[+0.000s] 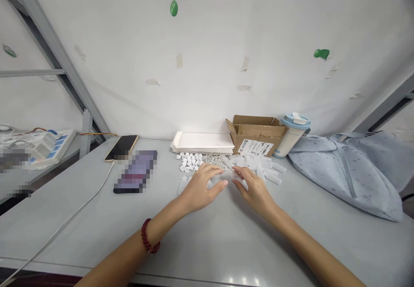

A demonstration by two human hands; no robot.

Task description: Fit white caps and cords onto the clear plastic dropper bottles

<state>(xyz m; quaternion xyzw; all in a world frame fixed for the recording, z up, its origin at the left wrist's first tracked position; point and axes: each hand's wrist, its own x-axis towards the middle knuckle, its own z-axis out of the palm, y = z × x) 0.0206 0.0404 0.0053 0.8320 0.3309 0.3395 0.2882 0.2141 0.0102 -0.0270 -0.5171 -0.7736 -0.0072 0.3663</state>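
My left hand (203,187) hovers over the table with thumb and fingers apart, and nothing shows between them. Behind its fingers lie a cluster of small white caps (190,161) and a tangle of pale cords (215,160). Clear flat pieces (183,185) lie partly hidden under that hand. Facing it, my right hand (254,190) has its thumb and forefinger spread. Its fingertips are close to a loose pile of translucent plastic tubes (258,164); whether they touch one cannot be told.
A stack of white envelopes (205,142), an open cardboard box (255,136) and a blue-lidded cup (291,136) stand along the wall. At right lies a grey-blue cloth bag (346,170). Two phones, one dark (122,148), one purple-screened (137,170), and a white cable (74,213) are left.
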